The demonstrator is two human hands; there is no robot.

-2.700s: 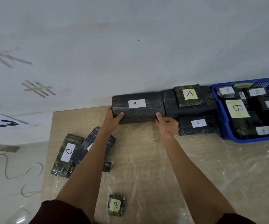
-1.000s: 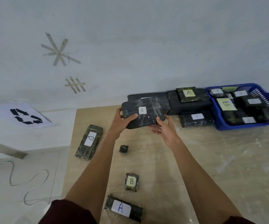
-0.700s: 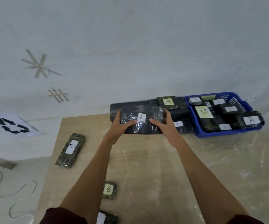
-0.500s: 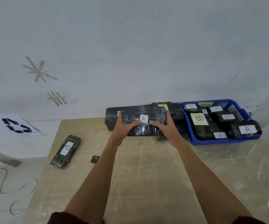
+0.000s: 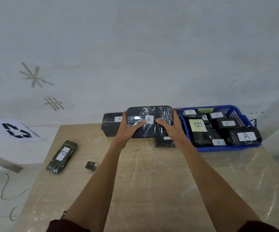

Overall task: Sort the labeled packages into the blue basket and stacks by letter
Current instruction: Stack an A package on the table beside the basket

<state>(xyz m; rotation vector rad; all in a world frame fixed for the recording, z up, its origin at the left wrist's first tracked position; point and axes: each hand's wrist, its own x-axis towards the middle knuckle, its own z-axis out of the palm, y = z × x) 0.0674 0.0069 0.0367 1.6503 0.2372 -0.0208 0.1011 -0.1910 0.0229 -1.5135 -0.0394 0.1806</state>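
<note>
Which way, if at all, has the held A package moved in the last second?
Yes: the A package moved right, toward the blue basket, now almost at its left rim.

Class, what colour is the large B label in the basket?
The label is yellow; head view.

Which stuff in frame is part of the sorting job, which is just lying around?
Job: held A package, left hand, right hand, A stack, blue basket, D package.
Lying about: recycling sign, white cable, tape marks on wall.
</note>
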